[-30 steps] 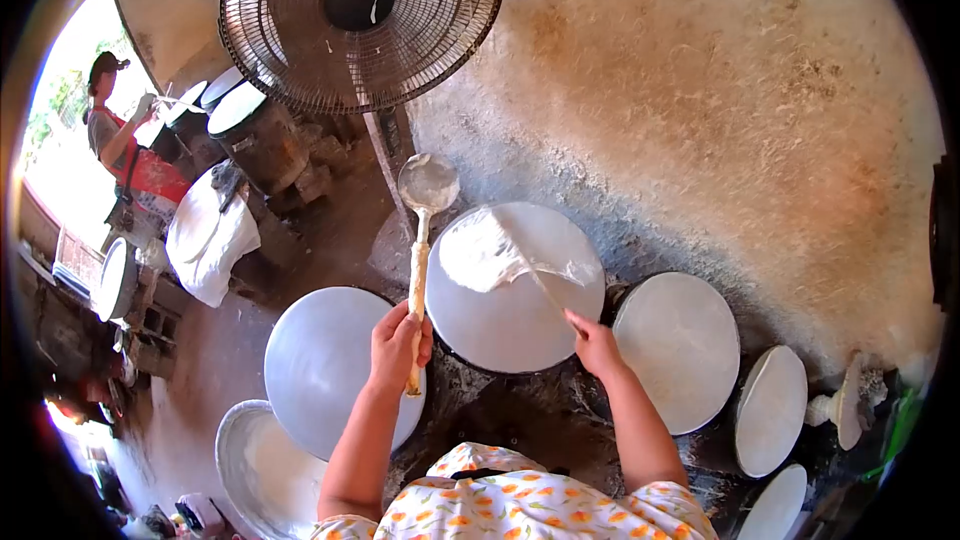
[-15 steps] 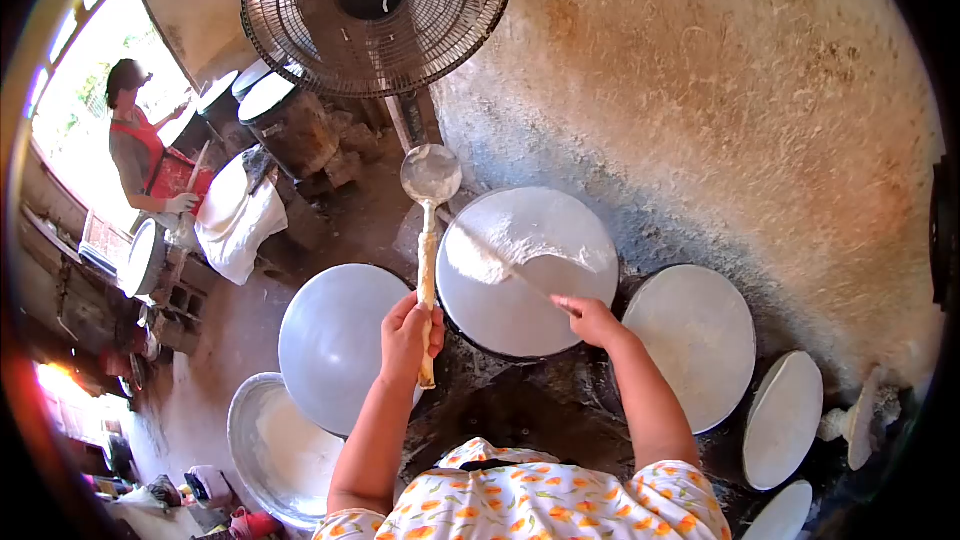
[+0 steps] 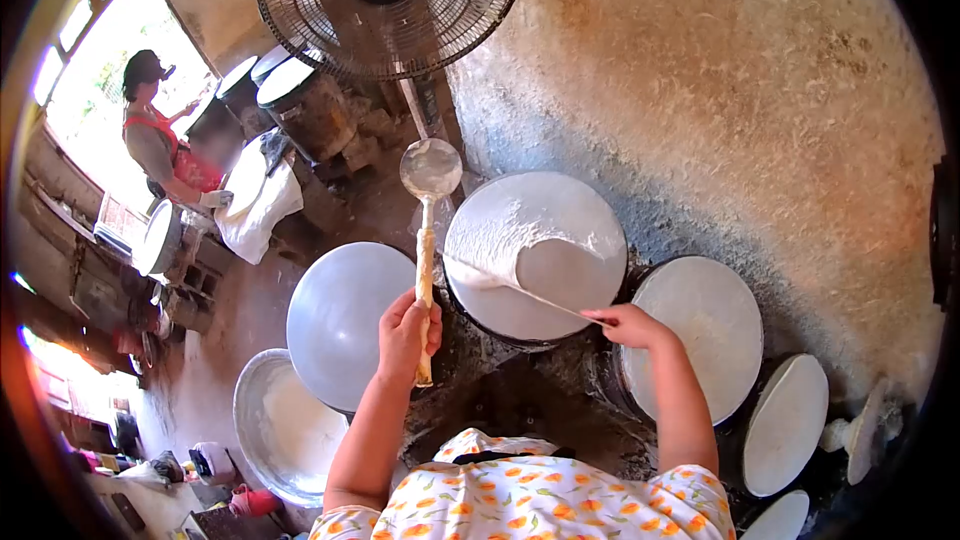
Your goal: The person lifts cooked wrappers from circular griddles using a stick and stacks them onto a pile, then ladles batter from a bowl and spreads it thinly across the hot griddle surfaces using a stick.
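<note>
My left hand [image 3: 404,338] is closed around the wrapped handle of a ladle [image 3: 431,169], held upright with its batter-smeared bowl at the top. Pinched in my right hand [image 3: 637,326] is the end of a long thin spatula [image 3: 556,303]. Its wider, pale end reaches over the left part of a round griddle [image 3: 568,287] in front of me. White batter [image 3: 485,235] lies streaked across the griddle's far and left portions, around a smooth grey patch. At lower left, a metal basin [image 3: 246,410] holds pale liquid batter.
Round covered tops flank the griddle: a grey one [image 3: 345,325] on the left and a whitish one [image 3: 700,335] on the right. Further lids [image 3: 787,425] stand at lower right. A fan [image 3: 390,15] rises beyond the griddle. Another person [image 3: 165,150] works at far left.
My right hand has moved right and slightly nearer with the spatula, which is less blurred now. The ladle stays in my left hand. The view has shifted slightly.
</note>
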The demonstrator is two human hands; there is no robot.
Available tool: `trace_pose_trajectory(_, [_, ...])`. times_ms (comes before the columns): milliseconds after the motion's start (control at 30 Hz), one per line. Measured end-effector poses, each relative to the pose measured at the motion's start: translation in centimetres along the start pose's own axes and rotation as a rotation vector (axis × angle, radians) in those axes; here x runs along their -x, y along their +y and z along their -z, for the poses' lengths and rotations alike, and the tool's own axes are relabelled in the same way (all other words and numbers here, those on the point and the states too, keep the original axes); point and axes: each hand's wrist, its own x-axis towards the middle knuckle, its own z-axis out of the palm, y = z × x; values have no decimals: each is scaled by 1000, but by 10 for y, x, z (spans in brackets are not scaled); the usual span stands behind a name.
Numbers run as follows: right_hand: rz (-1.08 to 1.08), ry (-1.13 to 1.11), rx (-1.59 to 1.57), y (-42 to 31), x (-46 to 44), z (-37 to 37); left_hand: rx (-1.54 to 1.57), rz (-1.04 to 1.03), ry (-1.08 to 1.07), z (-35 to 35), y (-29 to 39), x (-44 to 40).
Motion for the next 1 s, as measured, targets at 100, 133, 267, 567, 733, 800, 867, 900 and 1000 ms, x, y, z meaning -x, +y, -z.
trace_pose_trajectory(100, [122,235,-125,39,-19,-15,-56,-10,-12,4,-2,6])
trace_pose_trajectory(133, [212,442,-117,29,-20,-19,-40,-13,-13,3,-6,5])
trace_pose_trajectory(267, [133,344,-164,20,-51,-40,8,-28,-39,-6,-12,9])
trace_pose_trajectory(567, [58,652,-293,40,11,-77,-70,-4,-48,4,-15,30])
trace_pose_trajectory(733, [99,438,-204,24,40,-109,-33,15,-95,3,-12,36])
trace_pose_trajectory(800, [-23,387,-281,40,88,-116,-15,25,-125,13,-10,39])
trace_pose_trajectory(867, [-143,338,-360,37,106,-137,-43,18,-139,22,-3,42])
trace_pose_trajectory(900, [-55,459,-365,28,105,-154,-42,10,-163,27,0,45])
trace_pose_trajectory(1000, [222,759,-61,-30,68,-203,-15,-19,-232,45,8,52])
